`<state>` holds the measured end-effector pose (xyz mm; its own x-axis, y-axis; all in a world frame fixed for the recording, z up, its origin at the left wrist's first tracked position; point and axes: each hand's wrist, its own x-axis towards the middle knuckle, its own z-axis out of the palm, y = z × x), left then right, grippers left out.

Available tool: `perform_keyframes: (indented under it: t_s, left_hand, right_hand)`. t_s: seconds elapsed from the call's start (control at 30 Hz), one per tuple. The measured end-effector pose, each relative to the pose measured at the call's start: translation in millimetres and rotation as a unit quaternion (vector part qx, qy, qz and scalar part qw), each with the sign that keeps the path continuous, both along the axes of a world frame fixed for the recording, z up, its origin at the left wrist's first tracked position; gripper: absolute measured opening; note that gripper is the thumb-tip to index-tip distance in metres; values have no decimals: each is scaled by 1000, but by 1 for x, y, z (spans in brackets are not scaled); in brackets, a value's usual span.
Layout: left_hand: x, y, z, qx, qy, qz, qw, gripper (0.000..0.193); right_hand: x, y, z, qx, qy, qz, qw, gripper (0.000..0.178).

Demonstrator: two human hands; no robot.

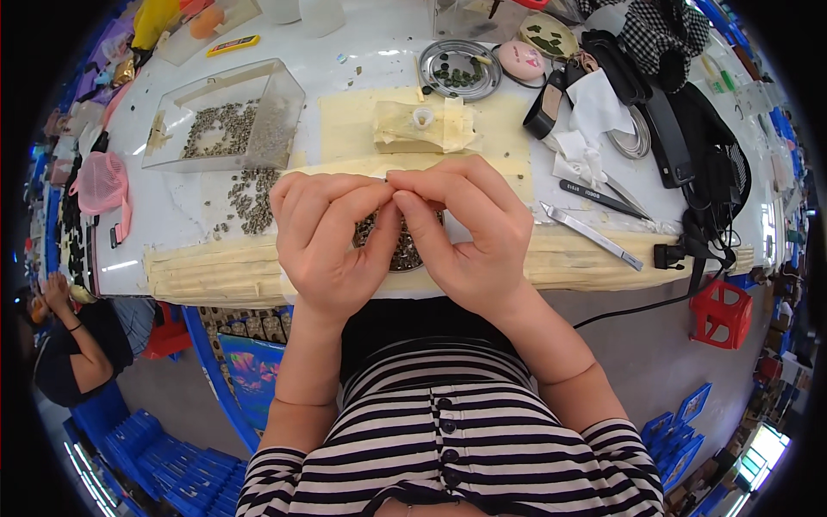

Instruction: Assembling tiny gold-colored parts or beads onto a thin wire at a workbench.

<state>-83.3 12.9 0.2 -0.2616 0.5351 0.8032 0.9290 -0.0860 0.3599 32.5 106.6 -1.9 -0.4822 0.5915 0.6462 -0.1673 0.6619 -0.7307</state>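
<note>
My left hand (332, 228) and my right hand (475, 226) meet fingertip to fingertip above the table's near edge. On both, thumb and index finger are pinched together; a tiny dark bit shows at the tips, too small to name. Below them, partly hidden by my fingers, is a round dish of small metal pieces (405, 252). Just beyond my hands stands a block wrapped in cream tape (396, 138), with a small whitish ring-shaped piece (422, 117) on top. To the left, similar small metal pieces (251, 202) lie loose beside a clear plastic box (280, 129).
Black tweezers (603, 198) and silver tweezers (594, 237) lie right of my hands. A round metal tray (424, 65) holds dark green pieces. Bags, straps and a black cable (637, 310) crowd the right. A pink mesh scoop (102, 183) lies left. Another person (82, 345) sits at far left.
</note>
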Motion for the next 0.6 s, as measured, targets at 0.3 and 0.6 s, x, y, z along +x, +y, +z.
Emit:
perform_keyframes:
  t_s: [0.3,0.6]
  left_hand:
    - [4,2,-9,15,-16,9,1000,20]
    - [4,-3,-8,-12,-38,13,999,15]
  right_hand:
    - [-6,1,-12,44,54,-28,997,12]
    - [-6,-4,-11,48,61,-53,996,13]
